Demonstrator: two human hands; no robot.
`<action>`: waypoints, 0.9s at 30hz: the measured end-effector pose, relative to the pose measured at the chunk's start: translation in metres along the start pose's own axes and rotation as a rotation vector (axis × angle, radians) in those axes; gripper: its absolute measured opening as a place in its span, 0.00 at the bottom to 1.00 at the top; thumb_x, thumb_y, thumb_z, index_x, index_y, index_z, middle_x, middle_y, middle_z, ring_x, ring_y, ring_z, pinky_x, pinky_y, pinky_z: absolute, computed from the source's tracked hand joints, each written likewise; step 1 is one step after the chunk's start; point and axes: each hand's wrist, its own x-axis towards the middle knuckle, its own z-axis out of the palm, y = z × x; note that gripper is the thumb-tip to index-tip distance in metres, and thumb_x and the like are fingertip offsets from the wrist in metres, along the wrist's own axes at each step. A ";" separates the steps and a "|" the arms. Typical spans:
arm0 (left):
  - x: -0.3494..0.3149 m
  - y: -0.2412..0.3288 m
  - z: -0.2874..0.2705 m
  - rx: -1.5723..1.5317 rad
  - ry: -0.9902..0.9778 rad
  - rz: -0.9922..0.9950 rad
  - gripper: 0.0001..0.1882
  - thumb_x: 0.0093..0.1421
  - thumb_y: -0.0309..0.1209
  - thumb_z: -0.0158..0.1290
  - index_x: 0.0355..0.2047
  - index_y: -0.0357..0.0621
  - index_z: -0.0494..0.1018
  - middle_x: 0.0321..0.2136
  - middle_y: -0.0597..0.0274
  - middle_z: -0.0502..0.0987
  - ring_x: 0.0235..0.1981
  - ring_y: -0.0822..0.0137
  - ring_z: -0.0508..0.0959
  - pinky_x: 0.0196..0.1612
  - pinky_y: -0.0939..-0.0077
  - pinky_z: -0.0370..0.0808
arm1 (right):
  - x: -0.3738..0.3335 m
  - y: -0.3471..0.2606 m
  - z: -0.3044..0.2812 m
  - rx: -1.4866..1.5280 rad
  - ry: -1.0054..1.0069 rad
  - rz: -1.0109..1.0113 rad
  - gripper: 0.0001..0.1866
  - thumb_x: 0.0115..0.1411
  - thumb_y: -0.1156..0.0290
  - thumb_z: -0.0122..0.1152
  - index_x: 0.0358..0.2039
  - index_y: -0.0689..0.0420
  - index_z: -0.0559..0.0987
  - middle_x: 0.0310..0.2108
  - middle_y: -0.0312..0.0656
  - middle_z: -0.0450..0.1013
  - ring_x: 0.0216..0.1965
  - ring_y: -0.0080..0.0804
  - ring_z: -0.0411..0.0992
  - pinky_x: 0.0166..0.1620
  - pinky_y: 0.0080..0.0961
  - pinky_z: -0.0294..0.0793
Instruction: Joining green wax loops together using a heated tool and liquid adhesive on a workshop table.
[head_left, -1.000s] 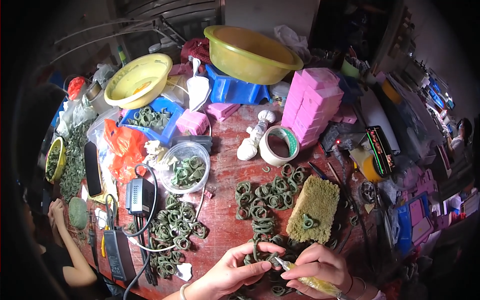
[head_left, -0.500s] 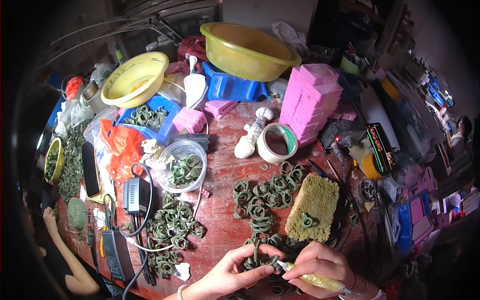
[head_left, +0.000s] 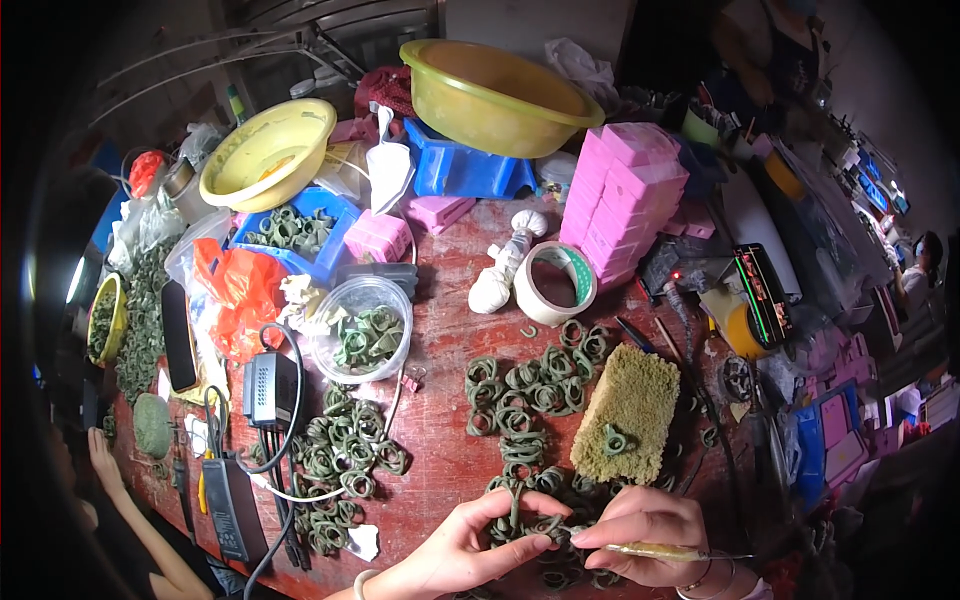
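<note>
My left hand [head_left: 466,545] is curled around a dark green ring [head_left: 514,508] at the front edge of the table, thumb and fingers closed on it. My right hand [head_left: 645,528] pinches a slim pen-like tool [head_left: 655,551] with a yellowish wrapped handle, its tip end close to the ring and partly hidden by the fingers. More green rings [head_left: 522,447] lie in a cluster just beyond my hands. To the right of that cluster is a yellow-green porous block [head_left: 625,410] with one small green ring [head_left: 616,440] resting on top.
A round clear tub [head_left: 362,330] holds green pieces, with a loose ring pile [head_left: 345,450] nearer me. Black power adapters [head_left: 235,510] and cables lie left. Tape roll [head_left: 555,285], stacked pink boxes [head_left: 622,200] and yellow basins [head_left: 500,100] stand behind. Another person's arm [head_left: 140,530] shows at left.
My right hand has turned the tool so its handle lies flatter, with the fingers closer to the ring. A person has appeared at the back right. The arm at left has shifted.
</note>
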 end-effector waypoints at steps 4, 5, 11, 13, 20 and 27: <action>0.004 -0.018 -0.001 0.112 0.031 0.213 0.16 0.58 0.18 0.53 0.48 0.37 0.72 0.37 0.66 0.76 0.37 0.80 0.73 0.40 0.86 0.70 | 0.001 -0.004 -0.002 0.035 -0.096 -0.043 0.11 0.53 0.69 0.68 0.35 0.59 0.82 0.27 0.38 0.75 0.26 0.28 0.73 0.29 0.22 0.72; 0.005 -0.017 -0.002 0.106 0.021 0.171 0.16 0.58 0.18 0.53 0.48 0.37 0.72 0.39 0.66 0.76 0.40 0.78 0.73 0.44 0.84 0.70 | 0.000 -0.004 -0.005 0.135 -0.097 -0.019 0.11 0.53 0.69 0.68 0.35 0.60 0.82 0.27 0.39 0.75 0.26 0.29 0.73 0.29 0.23 0.72; -0.001 -0.001 0.004 -0.120 0.139 0.006 0.14 0.55 0.20 0.58 0.42 0.40 0.71 0.41 0.60 0.77 0.25 0.84 0.72 0.25 0.92 0.65 | -0.023 -0.011 -0.028 0.176 0.128 0.161 0.09 0.58 0.76 0.62 0.40 0.60 0.79 0.31 0.41 0.77 0.25 0.26 0.75 0.28 0.20 0.73; -0.004 -0.010 0.002 -0.226 0.169 0.071 0.11 0.56 0.22 0.58 0.39 0.40 0.70 0.44 0.51 0.76 0.29 0.80 0.74 0.27 0.89 0.68 | -0.033 -0.012 -0.040 0.071 0.326 0.399 0.08 0.61 0.75 0.57 0.41 0.60 0.78 0.33 0.44 0.77 0.26 0.24 0.75 0.28 0.20 0.73; 0.006 -0.020 0.000 -0.248 0.137 0.110 0.07 0.57 0.22 0.57 0.34 0.40 0.71 0.46 0.47 0.74 0.32 0.78 0.75 0.30 0.88 0.71 | -0.086 0.048 -0.108 -1.122 0.547 0.587 0.15 0.49 0.74 0.66 0.38 0.58 0.72 0.33 0.50 0.68 0.37 0.54 0.68 0.40 0.41 0.67; 0.009 -0.017 -0.005 -0.146 0.134 0.121 0.04 0.58 0.21 0.55 0.33 0.41 0.72 0.47 0.50 0.75 0.21 0.85 0.67 0.21 0.91 0.61 | -0.081 0.049 -0.096 -1.042 0.634 0.343 0.13 0.54 0.79 0.60 0.42 0.62 0.73 0.36 0.53 0.71 0.38 0.53 0.70 0.42 0.38 0.69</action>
